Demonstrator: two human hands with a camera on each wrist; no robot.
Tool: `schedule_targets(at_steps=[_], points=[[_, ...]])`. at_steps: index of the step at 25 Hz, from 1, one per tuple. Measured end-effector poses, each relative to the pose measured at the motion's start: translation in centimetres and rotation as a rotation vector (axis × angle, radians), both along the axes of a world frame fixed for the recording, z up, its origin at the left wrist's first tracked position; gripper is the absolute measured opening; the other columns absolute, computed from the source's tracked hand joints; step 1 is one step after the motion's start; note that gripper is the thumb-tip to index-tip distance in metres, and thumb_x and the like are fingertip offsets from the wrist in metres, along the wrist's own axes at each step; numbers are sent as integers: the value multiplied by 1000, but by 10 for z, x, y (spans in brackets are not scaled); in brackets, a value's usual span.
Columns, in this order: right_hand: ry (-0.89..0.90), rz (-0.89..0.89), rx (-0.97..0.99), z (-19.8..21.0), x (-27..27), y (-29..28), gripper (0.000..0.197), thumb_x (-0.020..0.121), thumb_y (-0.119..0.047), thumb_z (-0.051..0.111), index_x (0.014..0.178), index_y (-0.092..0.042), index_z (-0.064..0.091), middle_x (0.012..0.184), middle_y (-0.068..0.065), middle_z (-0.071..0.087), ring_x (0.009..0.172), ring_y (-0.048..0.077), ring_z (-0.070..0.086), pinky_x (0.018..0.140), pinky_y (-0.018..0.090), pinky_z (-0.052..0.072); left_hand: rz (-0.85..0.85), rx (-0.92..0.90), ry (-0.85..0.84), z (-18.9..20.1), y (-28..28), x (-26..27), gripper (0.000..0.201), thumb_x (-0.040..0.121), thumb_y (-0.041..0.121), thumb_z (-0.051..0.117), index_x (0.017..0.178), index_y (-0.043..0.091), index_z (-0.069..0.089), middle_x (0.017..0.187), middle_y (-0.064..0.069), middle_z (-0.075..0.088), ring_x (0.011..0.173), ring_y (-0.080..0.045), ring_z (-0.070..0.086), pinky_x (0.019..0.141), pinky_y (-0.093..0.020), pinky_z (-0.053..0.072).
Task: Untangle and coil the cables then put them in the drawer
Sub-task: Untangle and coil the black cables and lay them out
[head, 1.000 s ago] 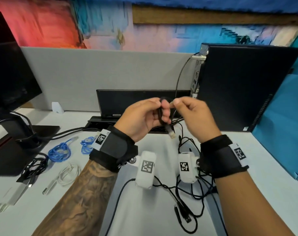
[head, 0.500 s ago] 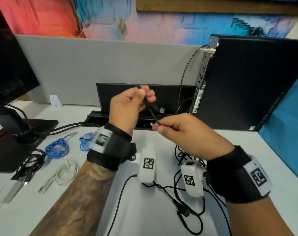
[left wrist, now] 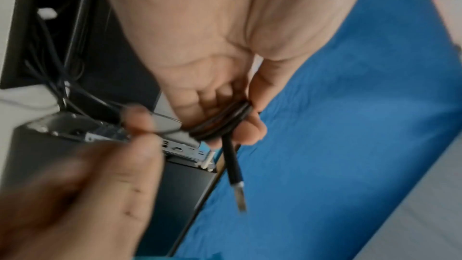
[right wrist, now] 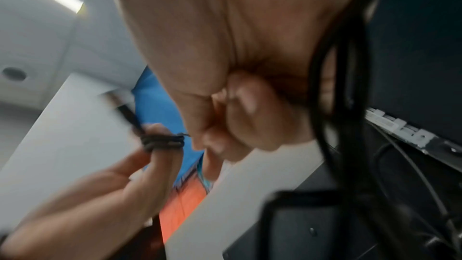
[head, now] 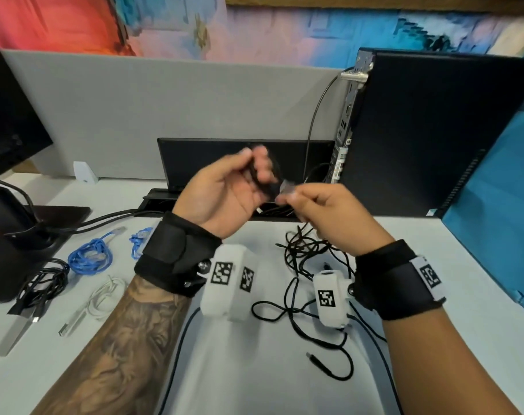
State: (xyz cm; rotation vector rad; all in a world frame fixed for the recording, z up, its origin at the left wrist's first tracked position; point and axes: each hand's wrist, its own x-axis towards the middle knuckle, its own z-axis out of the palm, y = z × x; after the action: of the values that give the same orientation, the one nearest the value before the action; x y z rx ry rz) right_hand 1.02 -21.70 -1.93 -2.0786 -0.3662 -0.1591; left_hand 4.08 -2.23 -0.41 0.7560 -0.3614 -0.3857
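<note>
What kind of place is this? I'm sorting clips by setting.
Most likely an office desk in a cubicle: a grey partition panel stands behind the white desk, with a black desktop computer at the right and a monitor at the left.

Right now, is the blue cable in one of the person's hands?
No, the blue cable lies coiled on the desk; both hands hold a black cable.
</note>
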Motion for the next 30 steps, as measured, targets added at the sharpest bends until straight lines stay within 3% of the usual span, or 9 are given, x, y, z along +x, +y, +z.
schedule_targets(at_steps=[6,8,10,13,18,21,24,27,30], points=[[122,169,-341,14,-21,15,25,103,-35,54,110,-24,76,76,-3,69,64,5,63,62,19,52,511,-160,140,2,13,13,17,101,10,49,95,4,64,87,-10,74,83,-20,74,79,-32,60],[26,179,-364,27,-30,18,26,101,-37,56,103,-21,76,92,2,74,84,16,68,80,34,56,703,193,-129,-3,8,11,16,99,9,55,93,6,70,90,-10,74,87,-22,72,85,-34,58],[-70,178,-311,39,-38,18,24,100,-33,58,99,-17,75,89,8,73,84,25,67,81,44,54,816,632,-499,-9,-2,3,16,96,10,60,92,8,74,88,-5,75,83,-16,72,84,-31,57],[-188,100,-126,47,-37,7,18,100,-24,60,96,-16,76,87,1,75,82,16,70,76,34,56,610,964,-710,-8,-13,-9,27,101,18,53,86,7,72,76,-1,70,70,-8,64,71,-26,53],[-234,-101,-5,18,-9,-9,16,101,-22,60,95,-21,75,72,-20,65,66,-4,57,61,10,43,126,721,-369,-5,-13,-13,32,99,29,46,78,9,60,62,0,51,58,-14,44,64,-25,44],[-97,-75,-30,4,-2,-8,21,103,-25,56,106,-27,77,65,-26,61,60,-7,54,57,6,40,-5,209,-14,4,0,-5,26,99,23,42,77,12,53,61,3,43,54,-11,41,66,-25,44],[44,52,-141,-3,-4,0,24,104,-30,54,114,-31,75,63,-12,56,55,-5,50,59,7,40,28,-248,122,11,13,2,18,91,10,41,92,5,58,77,-5,57,71,-15,59,84,-31,53],[149,152,-286,-3,-11,12,24,103,-35,54,111,-31,76,72,-9,64,65,-1,60,72,19,50,346,-204,95,4,17,10,18,98,3,42,99,2,60,88,-9,69,85,-19,69,94,-34,54],[52,149,-370,9,-20,18,22,102,-35,55,103,-28,76,95,-7,74,91,8,67,89,33,55,680,288,-201,-9,8,12,16,98,0,50,103,-1,66,92,-9,72,86,-21,70,90,-32,56]])
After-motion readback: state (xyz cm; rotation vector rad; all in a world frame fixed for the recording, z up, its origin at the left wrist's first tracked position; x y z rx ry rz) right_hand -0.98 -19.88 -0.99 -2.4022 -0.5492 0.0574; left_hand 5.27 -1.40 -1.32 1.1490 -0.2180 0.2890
